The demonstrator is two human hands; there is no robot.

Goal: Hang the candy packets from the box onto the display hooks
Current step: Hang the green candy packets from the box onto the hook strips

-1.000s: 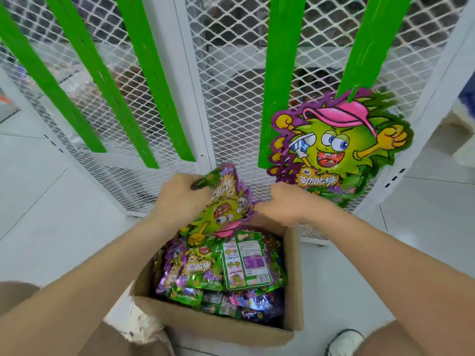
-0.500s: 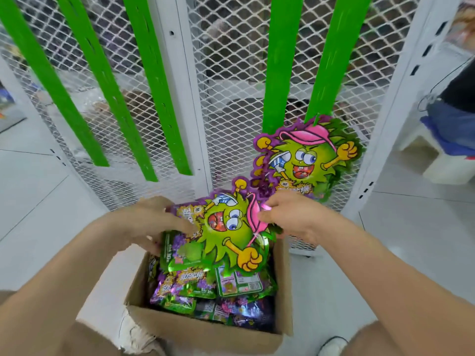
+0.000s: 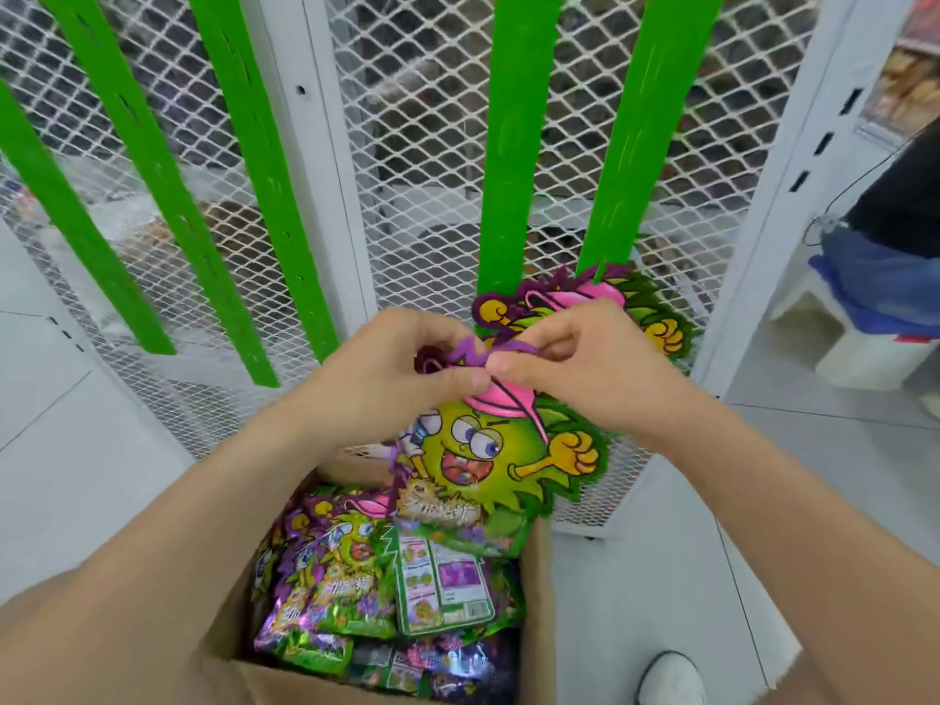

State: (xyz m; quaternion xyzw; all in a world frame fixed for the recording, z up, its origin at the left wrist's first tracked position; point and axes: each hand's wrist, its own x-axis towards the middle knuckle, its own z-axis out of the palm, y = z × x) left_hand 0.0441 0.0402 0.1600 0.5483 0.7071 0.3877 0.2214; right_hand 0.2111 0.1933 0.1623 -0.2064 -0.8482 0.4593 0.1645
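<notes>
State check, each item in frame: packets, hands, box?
Held packet: upright above box, not hung.
Left hand: pinches its top edge.
Right hand: pinches its top edge.
Hung packet: on right strip, partly hidden.
Box: open, packets inside.

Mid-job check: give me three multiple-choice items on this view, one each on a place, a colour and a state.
1. Where does the hung packet hang? A. leftmost green strip B. rightmost green strip C. the floor
2. Cap colour on the held packet? A. blue B. pink C. white
3. Who grips the held packet? A. one hand B. neither hand C. both hands
Answers: B, it dangles under that strip; B, the cap is pink; C, left hand and right hand pinch its top.
</notes>
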